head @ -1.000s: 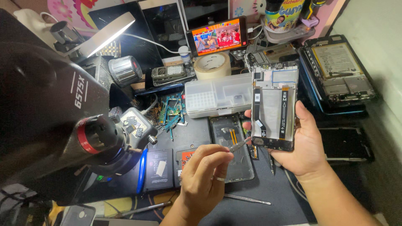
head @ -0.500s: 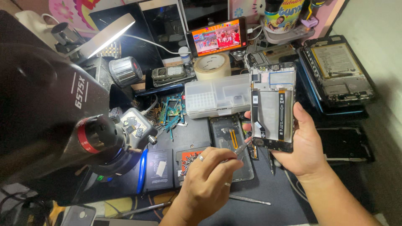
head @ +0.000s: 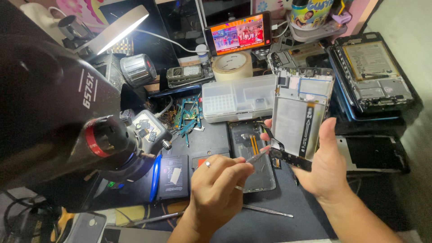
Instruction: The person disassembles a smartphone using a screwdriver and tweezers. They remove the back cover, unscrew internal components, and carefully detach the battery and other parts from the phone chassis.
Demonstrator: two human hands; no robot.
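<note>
Over the cluttered dark repair mat (head: 270,225), big black microscope body (head: 49,117) crowds the left. Right hand (head: 326,173) grips the opened silver phone frame (head: 299,114) upright, mid-air above the mat. Left hand (head: 216,193) pinches thin metal tweezers (head: 257,156), tip at the frame's lower-left black board. Judged step: lifting 1 small part; next needs fine tip control. Clear plastic parts box (head: 238,101) sits just behind; free room below.

Dim cluttered scene, bright desk lamp (head: 120,27) glaring upper left, glowing phone screen (head: 237,34), dark blurred microscope (head: 54,117), shadowed right edge
</note>
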